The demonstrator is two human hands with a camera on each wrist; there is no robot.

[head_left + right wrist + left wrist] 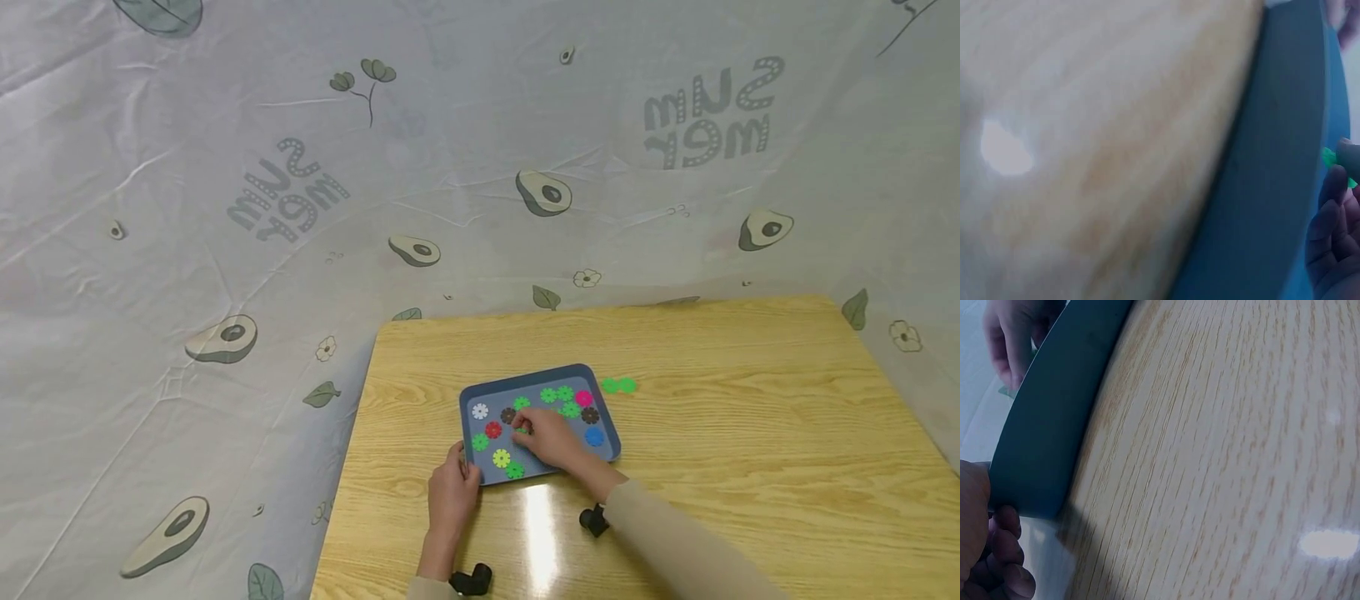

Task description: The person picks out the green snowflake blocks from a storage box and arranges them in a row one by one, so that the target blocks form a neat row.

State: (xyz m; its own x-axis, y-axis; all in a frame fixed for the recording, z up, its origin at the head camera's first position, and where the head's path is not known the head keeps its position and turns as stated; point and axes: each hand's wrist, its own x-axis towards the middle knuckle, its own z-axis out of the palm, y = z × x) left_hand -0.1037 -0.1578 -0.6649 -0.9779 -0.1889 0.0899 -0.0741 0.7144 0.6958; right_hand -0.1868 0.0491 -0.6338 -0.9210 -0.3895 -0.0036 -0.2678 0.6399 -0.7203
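Note:
A blue-grey tray holds notched plastic discs, several of them green, with white, red, yellow, brown, pink and blue ones among them. At its near left corner my left hand grips the rim, the fingers curled against the outside of the wall. Over the middle of the tray, my right hand pinches a green notched disc between thumb and fingers. Most of that disc is hidden by the fingertips. A white disc and a yellow disc lie on the tray's left side.
Two green discs, side by side and touching, lie on the wooden table just right of the tray. A pale printed sheet hangs behind the table and along its left side. Black wrist devices sit below both hands.

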